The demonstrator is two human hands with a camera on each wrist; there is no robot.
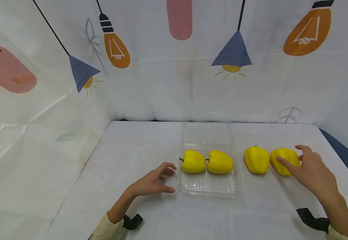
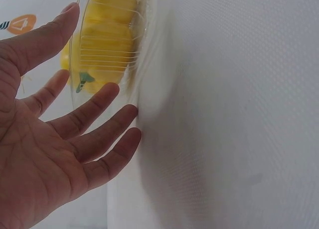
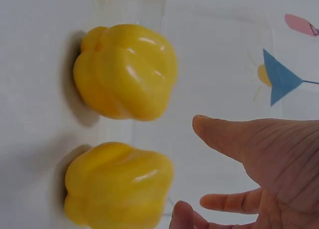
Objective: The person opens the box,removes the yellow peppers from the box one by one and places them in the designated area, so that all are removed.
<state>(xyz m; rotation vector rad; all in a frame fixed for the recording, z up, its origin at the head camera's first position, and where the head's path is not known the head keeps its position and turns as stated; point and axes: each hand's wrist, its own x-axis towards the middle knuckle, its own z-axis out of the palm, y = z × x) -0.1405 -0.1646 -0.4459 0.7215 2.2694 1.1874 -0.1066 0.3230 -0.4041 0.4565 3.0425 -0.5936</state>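
Two yellow bell peppers lie side by side in a clear plastic clamshell box, a left one [image 1: 193,161] and a right one [image 1: 220,162]. The box [image 1: 208,188] has its lid [image 1: 205,133] folded back. Just left of the box is my left hand [image 1: 154,181], fingers spread and holding nothing; in the left wrist view its fingers [image 2: 94,112] appear close to the box wall. To the right of the box stand two more peppers, a nearer one [image 1: 256,159] and an outer one [image 1: 284,161]. Over the outer pepper hovers my right hand [image 1: 315,173], thumb and fingers apart, not gripping it.
A white-covered table [image 1: 132,143] bears everything. Behind it hangs a white curtain [image 1: 162,90] printed with lamps and bulbs. A black curved strap piece [image 1: 312,220] sticks out by the right wrist, another [image 1: 133,222] by the left.
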